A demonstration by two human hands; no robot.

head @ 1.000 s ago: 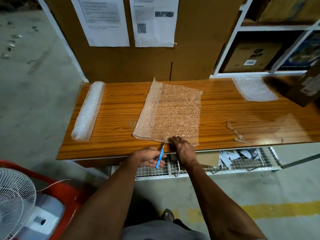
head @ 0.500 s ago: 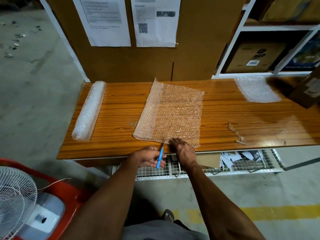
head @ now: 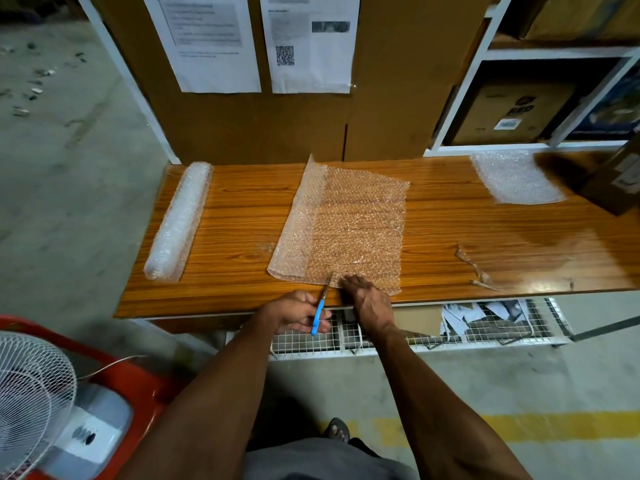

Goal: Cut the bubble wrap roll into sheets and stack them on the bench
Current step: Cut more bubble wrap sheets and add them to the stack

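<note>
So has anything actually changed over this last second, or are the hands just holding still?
Almost nothing has changed. The left hand still grips the blue scissors, blades at the near edge of the bubble wrap sheet, and the right hand still presses that edge down on the bench. No visible cutting progress. The roll and the far sheet stack stayed put.

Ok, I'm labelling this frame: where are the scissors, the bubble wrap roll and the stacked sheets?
scissors [head: 319, 314]: head view, blue handle.
bubble wrap roll [head: 178, 220]: head view, middle of roll.
stacked sheets [head: 512, 176]: head view, centre of top sheet.
</note>
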